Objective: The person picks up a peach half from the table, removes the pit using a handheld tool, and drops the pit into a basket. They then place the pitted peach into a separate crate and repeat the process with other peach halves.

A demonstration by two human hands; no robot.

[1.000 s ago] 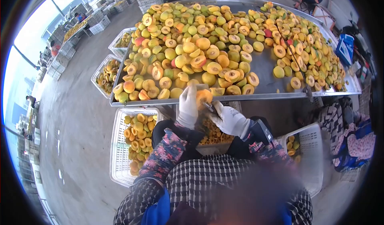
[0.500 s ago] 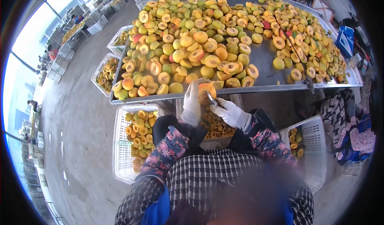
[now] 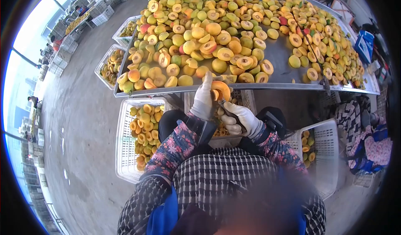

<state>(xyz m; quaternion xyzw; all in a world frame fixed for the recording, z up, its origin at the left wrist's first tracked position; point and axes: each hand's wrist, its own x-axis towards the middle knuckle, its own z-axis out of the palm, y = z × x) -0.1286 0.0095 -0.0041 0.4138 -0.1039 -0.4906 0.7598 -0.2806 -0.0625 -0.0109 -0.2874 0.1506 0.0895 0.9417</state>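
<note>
In a white glove, my left hand (image 3: pixel 203 99) is closed around a peach half (image 3: pixel 221 89) just below the table's front edge. An orange hollow shows in the fruit's cut face. My right hand (image 3: pixel 242 117), also gloved, grips a small metal pitting tool (image 3: pixel 222 103) close under the peach half; its tip is hard to make out. Ahead of both hands, a metal table (image 3: pixel 277 64) carries a big heap of halved peaches (image 3: pixel 196 30), many with the stone showing. Between my knees, below the hands, stands a crate (image 3: pixel 249 99) with small orange-brown pieces in it.
A white crate (image 3: pixel 121 141) of peach halves stands left of my legs. Another white crate (image 3: pixel 330 151), with some fruit, is at the right. Two more crates stand beyond the table's left end. Cloths (image 3: pixel 369 145) lie at far right; people and stacked crates are far left.
My right hand has drawn the tool down and back a little from the peach half. The fruit's centre now looks hollowed. The view has shifted slightly.
</note>
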